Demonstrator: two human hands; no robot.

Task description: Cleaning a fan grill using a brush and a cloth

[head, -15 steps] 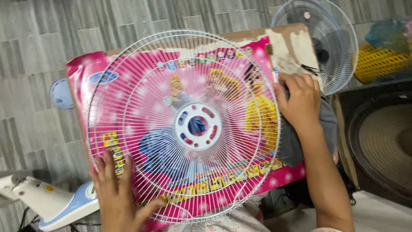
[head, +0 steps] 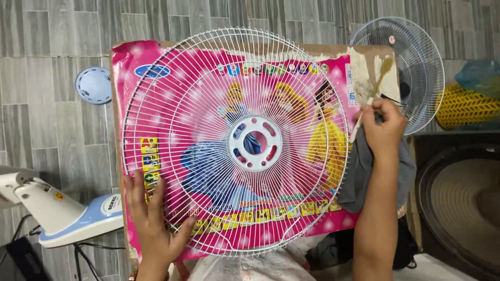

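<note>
Tiled floor, one fan grille, two hands.

a large flat pink cardboard sheet printed with cartoon princesses lies on the floor, its top right corner torn to bare brown. a small oval label sits on the blue fan base at lower left, near a tiny yellow sticker.
</note>
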